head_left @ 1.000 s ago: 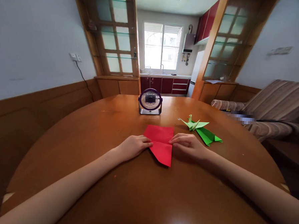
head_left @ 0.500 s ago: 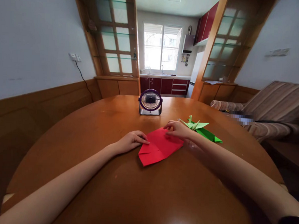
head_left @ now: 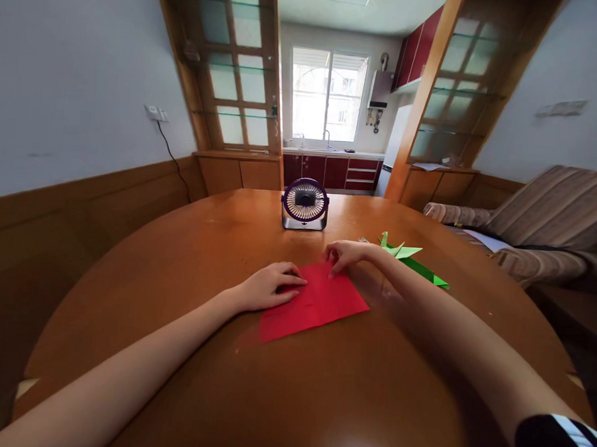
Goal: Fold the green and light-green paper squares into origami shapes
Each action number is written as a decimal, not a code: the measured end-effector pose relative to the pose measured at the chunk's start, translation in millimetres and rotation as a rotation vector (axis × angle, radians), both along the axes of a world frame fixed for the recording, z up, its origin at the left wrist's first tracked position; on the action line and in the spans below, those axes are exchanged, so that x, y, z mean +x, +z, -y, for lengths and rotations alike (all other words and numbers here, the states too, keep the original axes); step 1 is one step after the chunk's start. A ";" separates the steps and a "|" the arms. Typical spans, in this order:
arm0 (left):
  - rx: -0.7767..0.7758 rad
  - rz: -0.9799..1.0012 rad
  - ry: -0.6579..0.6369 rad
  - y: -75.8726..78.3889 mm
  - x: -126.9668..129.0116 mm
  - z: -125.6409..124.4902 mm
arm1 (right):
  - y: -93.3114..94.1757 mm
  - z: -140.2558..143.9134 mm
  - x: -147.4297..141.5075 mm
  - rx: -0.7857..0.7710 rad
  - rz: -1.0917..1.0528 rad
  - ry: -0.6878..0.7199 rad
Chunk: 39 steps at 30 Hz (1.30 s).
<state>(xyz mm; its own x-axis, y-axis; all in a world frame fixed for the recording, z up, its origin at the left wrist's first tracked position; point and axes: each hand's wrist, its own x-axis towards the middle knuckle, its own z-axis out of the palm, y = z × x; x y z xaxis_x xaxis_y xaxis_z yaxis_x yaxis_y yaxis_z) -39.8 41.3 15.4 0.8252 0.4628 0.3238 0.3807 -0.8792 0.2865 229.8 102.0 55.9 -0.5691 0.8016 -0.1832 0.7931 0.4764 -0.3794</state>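
- Head view: red paper [head_left: 319,301] lies flat on desk [head_left: 186,258], just ahead of both hands, centre.
- Paper's long axis runs diagonally, near-left corner to far-right; near-left tip points back twd the person.
- L hand [head_left: 270,285] is laid on paper's left edge, fingers flat & pressing, nothing gripped.
- R hand [head_left: 344,254] is set at paper's far corner, fingertips curled down onto it; pinch or press can't be told.
- Both hands are on the paper; L is nearer the person, R reaches further out.
- Green origami [head_left: 411,259] sits just right of R hand, apart from paper.
- Fan [head_left: 305,204] stands upright beyond paper, well apart.
- Nothing is seen betw. hands & paper; near desk is bare wood w/ glare.
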 end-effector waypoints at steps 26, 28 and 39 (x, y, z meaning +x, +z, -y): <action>0.070 -0.107 0.049 1.4 3.8 3.9 | -46.8 85.9 7.4 0.353 -0.546 0.344; 0.066 -0.096 0.050 0.9 3.9 4.1 | -48.5 87.2 8.9 0.349 -0.548 0.355; 0.097 -0.156 -0.004 -7.6 1.5 -2.5 | -52.2 89.8 9.8 0.351 -0.549 0.423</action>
